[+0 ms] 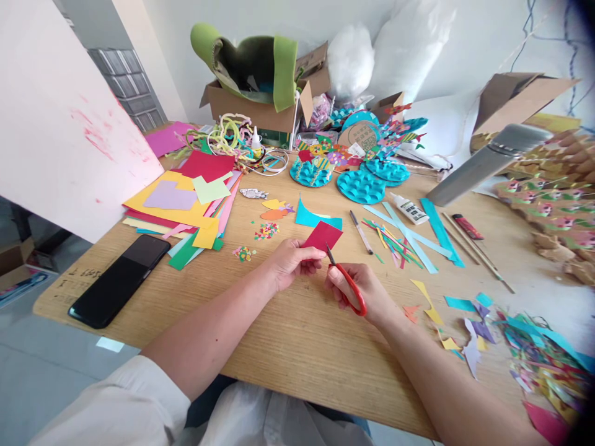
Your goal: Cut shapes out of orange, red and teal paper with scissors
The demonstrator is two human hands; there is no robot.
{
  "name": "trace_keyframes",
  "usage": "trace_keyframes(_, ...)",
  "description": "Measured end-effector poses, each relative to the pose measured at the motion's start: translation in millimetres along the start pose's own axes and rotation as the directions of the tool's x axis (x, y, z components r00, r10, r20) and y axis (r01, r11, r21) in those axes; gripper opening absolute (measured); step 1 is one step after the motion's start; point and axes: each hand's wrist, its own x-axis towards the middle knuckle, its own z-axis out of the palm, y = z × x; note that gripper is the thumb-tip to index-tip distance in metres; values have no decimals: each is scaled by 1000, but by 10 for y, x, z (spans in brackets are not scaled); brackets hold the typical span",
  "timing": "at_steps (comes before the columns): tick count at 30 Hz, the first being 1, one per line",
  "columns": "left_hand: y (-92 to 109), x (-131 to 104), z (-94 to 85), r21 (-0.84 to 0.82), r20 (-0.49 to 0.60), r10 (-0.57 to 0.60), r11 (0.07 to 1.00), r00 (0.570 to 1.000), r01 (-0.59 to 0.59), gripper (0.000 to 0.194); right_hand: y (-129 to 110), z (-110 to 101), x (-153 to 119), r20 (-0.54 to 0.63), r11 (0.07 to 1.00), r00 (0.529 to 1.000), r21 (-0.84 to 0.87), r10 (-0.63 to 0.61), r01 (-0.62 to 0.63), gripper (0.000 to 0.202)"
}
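Between the thumb and fingers of my left hand (294,261) is a small red piece of paper (324,235), held up above the table. My right hand (356,288) grips a pair of scissors (352,286) by their red handles. The blades meet the lower right part of the red paper; whether they are cutting into it I cannot tell. Just behind the paper lies a turquoise paper offcut (309,215) with a curved edge. Yellow and orange paper fish shapes (274,214) and small piles of coloured paper dots (266,231) lie left of it.
A black phone (119,280) and stacked coloured paper (171,201) lie on the left. A pen (361,232), paper strips (400,238), a glue bottle (409,209) and a grey cylinder (483,167) are to the right. Paper scraps (543,347) cover the right front. Turquoise discs (361,186) stand behind.
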Motion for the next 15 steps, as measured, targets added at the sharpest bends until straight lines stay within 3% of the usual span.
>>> trace_keyframes(15, -7, 19, -11, -36, -58, 26, 999, 998, -28, 14, -5, 12, -4, 5, 1000, 1000, 11, 1, -1, 58)
